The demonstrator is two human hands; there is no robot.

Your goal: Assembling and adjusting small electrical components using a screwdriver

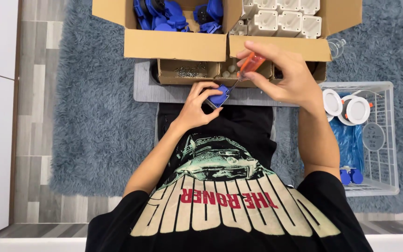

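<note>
Hands: my left hand (197, 103) grips a small blue part (219, 97); my right hand (285, 74) grasps an orange-handled screwdriver (248, 66).
Ahead: cardboard boxes (176, 44) of blue and white parts.
Right: white wire basket (382, 140).

You've got a glossy orange translucent plastic screwdriver handle (252, 62), smooth blue plastic part (219, 97), matt cardboard boxes (176, 44), shaggy grey rug (101, 121).

You get bright, even light from overhead, with only soft shadows under the cardboard boxes (176, 44) and your arms. The view is sharp throughout, with no glare and slight bending at the edges.
</note>
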